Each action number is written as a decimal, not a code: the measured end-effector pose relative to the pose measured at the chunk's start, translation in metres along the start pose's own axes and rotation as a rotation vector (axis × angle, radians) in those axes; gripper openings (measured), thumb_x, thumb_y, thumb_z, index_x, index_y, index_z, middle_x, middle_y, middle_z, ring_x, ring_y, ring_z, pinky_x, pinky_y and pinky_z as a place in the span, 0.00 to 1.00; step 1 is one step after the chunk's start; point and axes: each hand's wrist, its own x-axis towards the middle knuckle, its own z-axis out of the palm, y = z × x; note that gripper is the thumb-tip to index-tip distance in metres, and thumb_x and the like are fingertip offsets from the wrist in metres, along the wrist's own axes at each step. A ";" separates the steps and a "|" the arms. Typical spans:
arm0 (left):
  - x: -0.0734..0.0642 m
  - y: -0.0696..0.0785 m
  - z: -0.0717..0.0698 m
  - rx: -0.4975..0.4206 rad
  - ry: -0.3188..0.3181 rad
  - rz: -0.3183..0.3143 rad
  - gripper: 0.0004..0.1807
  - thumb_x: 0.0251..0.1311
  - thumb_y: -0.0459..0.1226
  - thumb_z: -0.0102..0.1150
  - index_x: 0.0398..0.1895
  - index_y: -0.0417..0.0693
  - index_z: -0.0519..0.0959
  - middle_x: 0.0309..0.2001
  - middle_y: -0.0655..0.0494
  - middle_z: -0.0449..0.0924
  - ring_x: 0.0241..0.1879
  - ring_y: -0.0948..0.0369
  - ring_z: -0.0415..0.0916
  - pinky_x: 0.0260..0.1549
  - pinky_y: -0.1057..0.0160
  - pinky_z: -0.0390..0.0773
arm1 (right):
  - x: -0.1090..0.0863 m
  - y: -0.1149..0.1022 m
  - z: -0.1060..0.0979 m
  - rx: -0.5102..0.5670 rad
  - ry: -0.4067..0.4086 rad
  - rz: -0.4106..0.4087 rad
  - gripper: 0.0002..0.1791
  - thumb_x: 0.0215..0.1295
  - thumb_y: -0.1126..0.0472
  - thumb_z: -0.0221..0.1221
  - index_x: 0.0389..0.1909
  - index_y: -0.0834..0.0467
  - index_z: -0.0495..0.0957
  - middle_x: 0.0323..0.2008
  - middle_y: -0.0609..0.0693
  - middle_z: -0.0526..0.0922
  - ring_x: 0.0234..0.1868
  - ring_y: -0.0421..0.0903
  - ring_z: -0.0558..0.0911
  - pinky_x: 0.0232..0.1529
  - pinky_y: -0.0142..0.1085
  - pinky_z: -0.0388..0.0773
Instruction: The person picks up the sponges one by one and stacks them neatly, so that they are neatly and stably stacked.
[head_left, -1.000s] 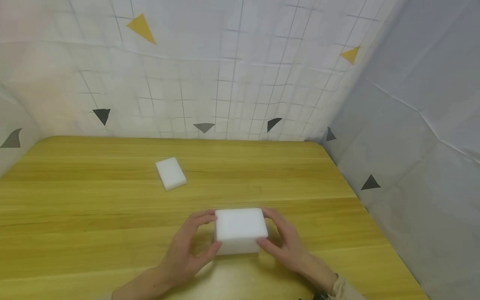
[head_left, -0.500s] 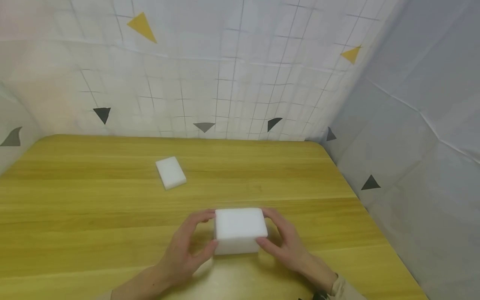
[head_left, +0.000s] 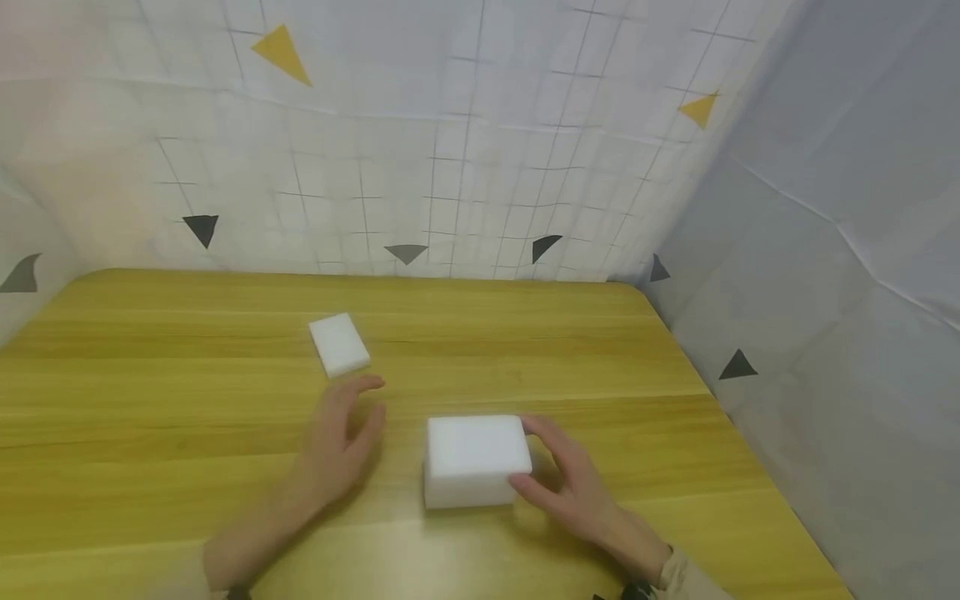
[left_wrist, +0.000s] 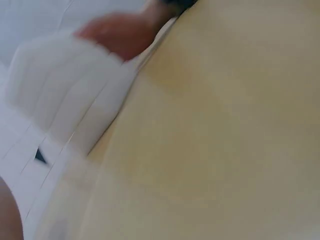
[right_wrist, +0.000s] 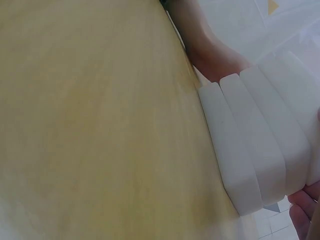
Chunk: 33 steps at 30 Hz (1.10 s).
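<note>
A stack of several white sponges (head_left: 477, 461) stands on the wooden table, its layers (right_wrist: 265, 135) plain in the right wrist view. My right hand (head_left: 576, 490) grips the stack's right end, thumb at the near corner and fingers at the far one. To the left, my left hand (head_left: 330, 454) is apart from the stack, fingers loosely bent and holding nothing. Just beyond its fingertips lies a single flat white sponge (head_left: 340, 343). In the left wrist view the stack (left_wrist: 65, 90) is blurred, with my right hand (left_wrist: 120, 35) behind it.
The wooden tabletop (head_left: 525, 342) runs back to a white grid-patterned cloth (head_left: 480, 150) with yellow and dark triangles. A grey-white sheet (head_left: 840, 333) hangs along the table's right edge.
My left hand has let go of the stack's left end and moved left and forward toward the single sponge. My right hand keeps its grip, and the stack stays in place.
</note>
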 end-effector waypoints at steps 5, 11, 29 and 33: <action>0.016 -0.026 -0.012 0.150 0.009 -0.095 0.19 0.64 0.34 0.58 0.57 0.38 0.76 0.52 0.39 0.74 0.54 0.43 0.68 0.50 0.46 0.70 | 0.000 0.001 0.000 -0.008 0.008 -0.014 0.35 0.56 0.65 0.68 0.67 0.58 0.71 0.58 0.52 0.80 0.56 0.46 0.79 0.62 0.33 0.74; 0.021 -0.036 -0.020 0.321 -0.082 -0.216 0.27 0.66 0.40 0.55 0.65 0.35 0.71 0.45 0.38 0.64 0.45 0.44 0.58 0.39 0.53 0.63 | 0.001 0.002 0.001 -0.003 0.016 -0.027 0.34 0.57 0.63 0.68 0.66 0.58 0.71 0.57 0.53 0.80 0.55 0.46 0.79 0.62 0.34 0.75; 0.019 -0.037 -0.019 0.363 -0.104 -0.215 0.22 0.65 0.43 0.57 0.58 0.41 0.77 0.50 0.35 0.65 0.46 0.44 0.58 0.39 0.51 0.60 | 0.000 0.002 0.000 0.010 0.008 -0.006 0.36 0.54 0.67 0.68 0.67 0.59 0.70 0.57 0.53 0.80 0.56 0.45 0.79 0.62 0.34 0.74; 0.018 -0.037 -0.019 0.363 -0.074 -0.201 0.21 0.63 0.43 0.61 0.56 0.43 0.80 0.53 0.31 0.65 0.49 0.41 0.59 0.41 0.48 0.62 | 0.001 0.002 0.000 0.016 0.003 -0.013 0.36 0.55 0.67 0.68 0.67 0.58 0.70 0.57 0.52 0.80 0.56 0.46 0.79 0.62 0.34 0.75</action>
